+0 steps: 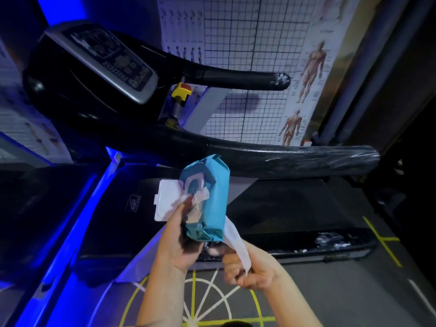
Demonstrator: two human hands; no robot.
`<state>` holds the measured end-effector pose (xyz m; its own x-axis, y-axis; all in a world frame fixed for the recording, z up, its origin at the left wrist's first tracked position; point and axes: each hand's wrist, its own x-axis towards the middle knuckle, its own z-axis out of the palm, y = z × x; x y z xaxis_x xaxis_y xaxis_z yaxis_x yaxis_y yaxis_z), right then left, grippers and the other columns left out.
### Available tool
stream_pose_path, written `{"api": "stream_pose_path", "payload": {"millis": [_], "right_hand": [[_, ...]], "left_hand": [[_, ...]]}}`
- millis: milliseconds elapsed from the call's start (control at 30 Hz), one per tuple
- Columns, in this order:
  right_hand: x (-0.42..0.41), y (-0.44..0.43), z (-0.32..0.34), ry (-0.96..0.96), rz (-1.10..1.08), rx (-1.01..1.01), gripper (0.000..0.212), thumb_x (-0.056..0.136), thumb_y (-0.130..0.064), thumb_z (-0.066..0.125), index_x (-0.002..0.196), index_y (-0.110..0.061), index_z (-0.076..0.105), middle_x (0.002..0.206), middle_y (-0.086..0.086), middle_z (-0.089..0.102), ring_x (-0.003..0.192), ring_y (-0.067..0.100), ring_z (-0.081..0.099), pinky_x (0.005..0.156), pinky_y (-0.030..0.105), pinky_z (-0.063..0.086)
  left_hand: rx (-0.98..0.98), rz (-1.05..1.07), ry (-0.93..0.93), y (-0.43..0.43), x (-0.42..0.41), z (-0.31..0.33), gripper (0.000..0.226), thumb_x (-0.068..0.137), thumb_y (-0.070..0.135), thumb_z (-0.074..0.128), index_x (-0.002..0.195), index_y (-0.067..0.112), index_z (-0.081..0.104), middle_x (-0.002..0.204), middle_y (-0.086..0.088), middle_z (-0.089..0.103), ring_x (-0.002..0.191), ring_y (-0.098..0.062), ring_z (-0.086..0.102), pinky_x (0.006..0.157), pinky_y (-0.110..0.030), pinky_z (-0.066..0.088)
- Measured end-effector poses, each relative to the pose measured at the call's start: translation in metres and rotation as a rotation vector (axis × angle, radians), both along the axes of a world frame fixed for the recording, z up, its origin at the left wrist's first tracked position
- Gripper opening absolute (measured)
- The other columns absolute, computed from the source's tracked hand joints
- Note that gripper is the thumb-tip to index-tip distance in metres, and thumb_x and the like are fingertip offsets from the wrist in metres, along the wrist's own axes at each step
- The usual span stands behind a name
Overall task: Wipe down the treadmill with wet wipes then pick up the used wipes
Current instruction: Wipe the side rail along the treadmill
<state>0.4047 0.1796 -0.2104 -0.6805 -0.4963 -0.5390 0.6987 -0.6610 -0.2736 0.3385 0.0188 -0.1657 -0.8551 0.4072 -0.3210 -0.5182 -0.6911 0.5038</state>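
My left hand (177,244) grips a teal pack of wet wipes (212,201) from below, and its white flip lid (165,199) stands open to the left. A white wipe (236,241) hangs down behind the pack, and my right hand (247,267) pinches its lower end in curled fingers. Another bit of wipe (199,197) pokes out of the pack's opening. The black treadmill is in front of me, with its console (106,60) upper left, two black handrails (295,154) reaching right, and the belt deck (283,208) below them.
A wall with a grid chart and anatomy posters (306,74) stands behind the treadmill. Blue light strips (77,208) run along the left side. The grey floor has yellow line markings (212,298) under my arms. A yellow and red safety stop (181,93) sits under the console.
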Motion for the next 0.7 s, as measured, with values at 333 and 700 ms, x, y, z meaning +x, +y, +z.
{"api": "stream_pose_path", "payload": {"millis": [333, 700], "right_hand": [[-0.015, 0.068, 0.006, 0.284, -0.596, 0.583, 0.065, 0.092, -0.05, 0.06, 0.127, 0.005, 0.064, 0.121, 0.027, 0.066, 0.101, 0.033, 0.069, 0.093, 0.043, 0.049], [-0.073, 0.077, 0.019, 0.251, -0.769, 0.907, 0.058, 0.086, -0.062, 0.063, 0.087, -0.004, 0.067, 0.088, 0.028, 0.067, 0.091, 0.035, 0.068, 0.096, 0.048, 0.051]], "left_hand": [[-0.269, -0.058, 0.001, 0.037, -0.011, -0.013, 0.044, 0.072, 0.031, 0.074, 0.114, 0.017, 0.073, 0.105, -0.01, 0.079, 0.083, -0.025, 0.077, 0.071, -0.038, 0.062], [-0.355, 0.114, -0.022, 0.025, -0.036, 0.0, 0.04, 0.081, 0.031, 0.076, 0.118, 0.018, 0.073, 0.103, -0.011, 0.081, 0.092, -0.03, 0.076, 0.085, -0.043, 0.058]]}}
